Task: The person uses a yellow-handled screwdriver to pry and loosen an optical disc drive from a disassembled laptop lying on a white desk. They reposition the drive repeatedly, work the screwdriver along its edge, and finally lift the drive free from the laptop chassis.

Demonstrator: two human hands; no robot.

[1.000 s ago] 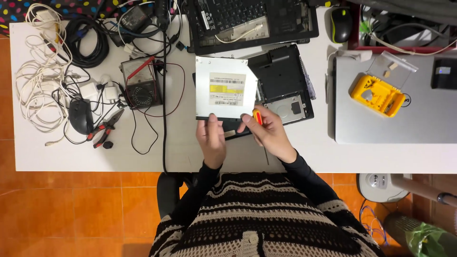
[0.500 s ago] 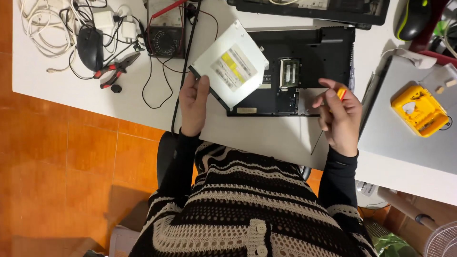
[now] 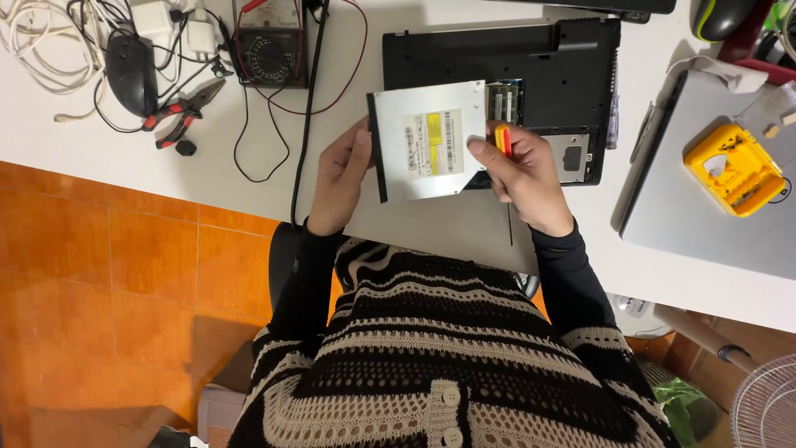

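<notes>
Over the white worktop (image 3: 207,178), in front of the chest: a silver optical drive (image 3: 427,141) is held up between both hands, label side to the camera, clear of the open black laptop (image 3: 539,66) lying underside-up behind it. Left hand (image 3: 338,178) is clamped on the drive's dark bezel edge, thumb on top. Right hand (image 3: 531,178) pinches the opposite edge with a fingertip while also gripping a small screwdriver (image 3: 502,141), red-and-yellow handle up, thin shaft pointing down past the wrist. Step in hand, by my reading: the drive is out of the laptop and under inspection. Any next move calls for a steady two-handed grip and keeping the screwdriver tip off the casing. Hard to tell: the drive's underside, the fingers behind it, and the bay it belongs to, partly masked by the drive. Laptop's far edge is cut off by the frame. Pliers (image 3: 178,112), meter (image 3: 269,41) and mouse (image 3: 131,62) lie well left, untouched.
</notes>
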